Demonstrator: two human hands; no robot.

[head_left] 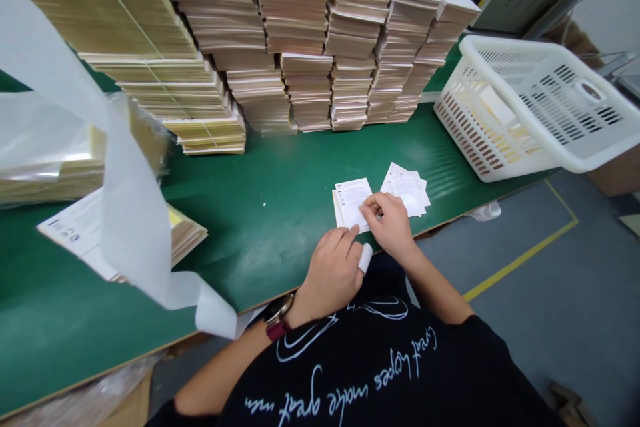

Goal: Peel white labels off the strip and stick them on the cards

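A small white printed card [353, 198] lies on the green table, over a cream-coloured piece that shows along its left side. At its lower edge are the fingertips of my left hand [334, 268], the fingers curled together and the thumb mostly hidden. A white cover [366, 258] wraps one of its digits. My right hand [390, 221] is closed in a pinch at the card's right side; the exact contact is hidden behind the fingers. Just beyond it, several loose white printed slips [404, 185] lie fanned out on the table.
Tall stacks of cards or envelopes [290, 7] line the table's back. On the right stands a white plastic basket [493, 140] with papers inside. A long white paper strip [135, 193] hangs at the left, before a smaller pile of printed envelopes [75, 233] and a plastic-wrapped bundle [45, 170].
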